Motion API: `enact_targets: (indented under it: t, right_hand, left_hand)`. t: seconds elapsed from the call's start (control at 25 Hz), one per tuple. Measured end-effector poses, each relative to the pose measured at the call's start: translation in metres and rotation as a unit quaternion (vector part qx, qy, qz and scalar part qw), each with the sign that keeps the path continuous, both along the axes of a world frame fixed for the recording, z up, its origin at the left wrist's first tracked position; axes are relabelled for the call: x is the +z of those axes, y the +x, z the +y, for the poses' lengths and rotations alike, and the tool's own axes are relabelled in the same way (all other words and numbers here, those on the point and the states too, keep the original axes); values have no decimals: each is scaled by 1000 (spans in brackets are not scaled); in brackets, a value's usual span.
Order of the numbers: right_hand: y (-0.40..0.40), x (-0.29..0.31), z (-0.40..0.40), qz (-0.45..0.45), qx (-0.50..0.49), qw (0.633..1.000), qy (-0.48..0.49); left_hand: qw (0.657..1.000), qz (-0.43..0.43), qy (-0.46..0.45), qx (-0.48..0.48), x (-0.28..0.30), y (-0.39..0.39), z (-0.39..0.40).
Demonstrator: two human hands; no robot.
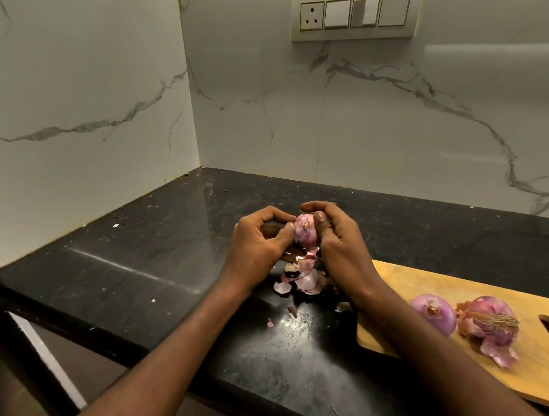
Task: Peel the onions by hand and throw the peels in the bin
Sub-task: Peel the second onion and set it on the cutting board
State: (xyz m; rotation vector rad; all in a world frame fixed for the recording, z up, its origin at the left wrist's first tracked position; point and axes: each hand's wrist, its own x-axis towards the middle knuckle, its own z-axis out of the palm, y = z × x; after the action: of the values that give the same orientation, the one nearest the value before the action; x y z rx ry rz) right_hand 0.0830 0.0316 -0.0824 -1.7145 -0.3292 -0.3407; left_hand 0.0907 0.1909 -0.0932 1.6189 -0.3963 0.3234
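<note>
A pink-purple onion [305,231] is held up above the black counter [146,249] between both hands. My right hand [335,236] wraps round its right side, thumb on the top. At its left edge, the thumb and fingers of my left hand [257,243] pinch the skin. Below the hands a heap of loose pink peels [304,279] lies on the counter. On the wooden cutting board [534,365] at the right sit a peeled onion [434,313] and an onion with ragged skin and roots [489,321]. No bin is in view.
Small peel scraps [292,311] are scattered on the counter near its front edge. White marble walls meet in a corner behind, with a switch panel [355,13] high on the right wall. The floor drops away at the lower left.
</note>
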Motion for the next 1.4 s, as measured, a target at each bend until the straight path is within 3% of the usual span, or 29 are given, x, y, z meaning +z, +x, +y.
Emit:
enact_targets:
  t: [0.16, 0.48, 0.84, 1.04, 1.4]
  right_hand:
    - [-2, 2, 0, -5, 9, 1000, -7]
    - [-5, 0, -1, -21, -15, 999, -21]
    - [-2, -3, 1, -25, -10, 999, -30]
    - [-1, 0, -1, 1, -6, 1000, 22]
    - [-1, 0, 1, 4, -7, 1000, 23]
  left_hand:
    - [987, -92, 105, 86, -6, 0, -3]
    - [978, -120, 148, 90, -7, -2, -5]
    - [986, -93, 104, 96, -6, -1, -4]
    - [999, -46, 19, 17, 3, -4, -3]
    - [998, -41, 43, 35, 2, -3, -2]
